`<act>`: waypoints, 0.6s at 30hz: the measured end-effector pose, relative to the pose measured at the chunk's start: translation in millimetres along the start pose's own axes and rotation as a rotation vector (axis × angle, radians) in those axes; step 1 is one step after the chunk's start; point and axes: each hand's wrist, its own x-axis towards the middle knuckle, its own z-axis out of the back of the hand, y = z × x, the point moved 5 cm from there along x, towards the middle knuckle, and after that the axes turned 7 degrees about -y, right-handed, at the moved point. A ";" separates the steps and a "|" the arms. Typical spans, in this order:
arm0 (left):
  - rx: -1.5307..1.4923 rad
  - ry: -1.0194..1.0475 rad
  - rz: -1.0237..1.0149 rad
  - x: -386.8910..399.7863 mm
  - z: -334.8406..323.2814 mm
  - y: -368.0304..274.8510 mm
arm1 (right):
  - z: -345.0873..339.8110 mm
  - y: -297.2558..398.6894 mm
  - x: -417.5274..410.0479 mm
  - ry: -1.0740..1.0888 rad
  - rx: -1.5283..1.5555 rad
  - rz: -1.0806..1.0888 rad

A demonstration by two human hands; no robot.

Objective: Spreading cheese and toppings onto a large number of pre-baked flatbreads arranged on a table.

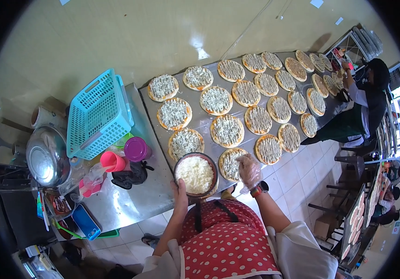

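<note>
My left hand (180, 195) grips the side of a dark round bowl (216, 173) filled with grated white cheese (194, 174). In a clear plastic glove, my right hand (250, 171) hovers over the right side of a small round pizza (230, 164) at the table's front edge. Its fingers point down, and whether they hold any cheese is hidden. White shreds cover several pizzas on the left, such as one pizza (226, 131) just behind. Further right, pizzas such as this one (268, 149) show a zigzag of pale sauce without white shreds.
A turquoise plastic basket (98, 117), a purple-lidded container (137, 149), a pink cup (112, 161) and a metal bowl (46, 153) stand on the left counter. A blue phone-like object (86, 221) lies at its front. Another person (367, 101) works at the table's far right end.
</note>
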 end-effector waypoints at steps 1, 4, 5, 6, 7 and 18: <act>0.040 0.034 -0.013 3.9 -2.2 4.8 | 10.8 23.8 3.0 -0.030 0.180 0.147; 0.085 0.089 -0.105 0.5 -27.4 0.8 | 25.6 75.8 5.8 0.125 0.392 0.320; 0.154 0.099 -0.051 -2.9 -37.9 -2.3 | 20.0 83.6 7.8 0.156 0.372 0.402; 0.220 0.104 -0.005 -5.0 -45.4 -5.1 | 15.9 91.7 11.1 0.184 0.352 0.494; 0.249 0.203 -0.140 -5.2 -54.9 -6.7 | 14.2 94.0 14.9 0.182 0.354 0.506; 0.181 0.105 -0.089 -0.9 -127.2 -24.8 | -18.5 36.0 44.6 0.449 -0.022 0.899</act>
